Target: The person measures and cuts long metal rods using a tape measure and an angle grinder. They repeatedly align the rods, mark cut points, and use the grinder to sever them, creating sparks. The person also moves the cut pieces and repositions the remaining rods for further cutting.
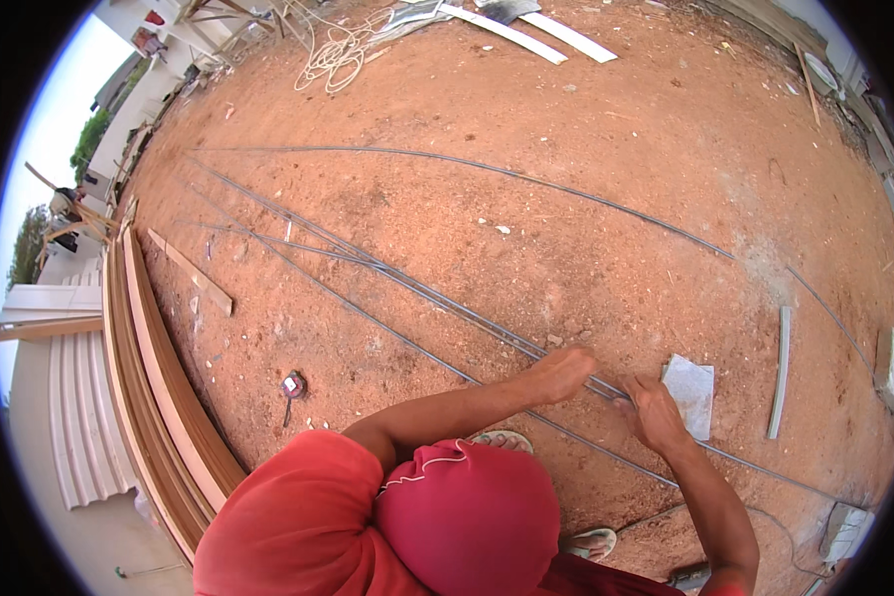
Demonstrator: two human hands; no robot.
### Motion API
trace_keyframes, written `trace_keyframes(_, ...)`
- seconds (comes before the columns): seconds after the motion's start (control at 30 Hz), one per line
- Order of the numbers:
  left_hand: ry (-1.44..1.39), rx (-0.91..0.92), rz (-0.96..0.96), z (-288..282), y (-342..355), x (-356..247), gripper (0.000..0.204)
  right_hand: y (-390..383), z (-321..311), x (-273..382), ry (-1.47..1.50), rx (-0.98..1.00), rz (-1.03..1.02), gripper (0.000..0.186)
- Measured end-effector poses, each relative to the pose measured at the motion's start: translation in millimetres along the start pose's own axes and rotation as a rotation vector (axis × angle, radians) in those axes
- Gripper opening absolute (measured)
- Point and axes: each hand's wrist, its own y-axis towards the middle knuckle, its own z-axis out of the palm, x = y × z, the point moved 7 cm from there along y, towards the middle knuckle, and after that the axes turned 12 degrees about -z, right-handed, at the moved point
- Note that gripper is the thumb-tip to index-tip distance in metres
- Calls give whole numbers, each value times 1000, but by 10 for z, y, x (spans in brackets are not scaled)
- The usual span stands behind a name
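Observation:
Long thin grey metal rods point(432, 295) run diagonally over the reddish dirt. My left hand point(561, 372) is closed around the bundled rods, just left of centre of my reach. A short gap to its right, my right hand point(651, 412) grips the same bundle with bent fingers. A pale grey square sheet point(693, 395) lies on the ground beside my right hand. My sandalled feet show below my arms, near another rod point(616, 455) lying on the dirt.
Stacked long boards point(154, 368) run along the left. A tape measure point(293, 387) lies nearby. A short pale strip point(780, 368) and concrete blocks point(844, 531) are at right. Coiled cable point(333, 55) and white strips point(507, 33) lie at the top. A power tool point(687, 576) is partly hidden below.

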Motion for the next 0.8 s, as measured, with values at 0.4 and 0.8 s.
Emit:
trace_keyframes(0.4,-144,-63,-69,-574,-443,1015,32,304,353,42,66,123,128,12)
trace_keyframes(0.8,-58,-1050,-523,-1340,-1503,2249,19,435,239,-62,9,60,152,15)
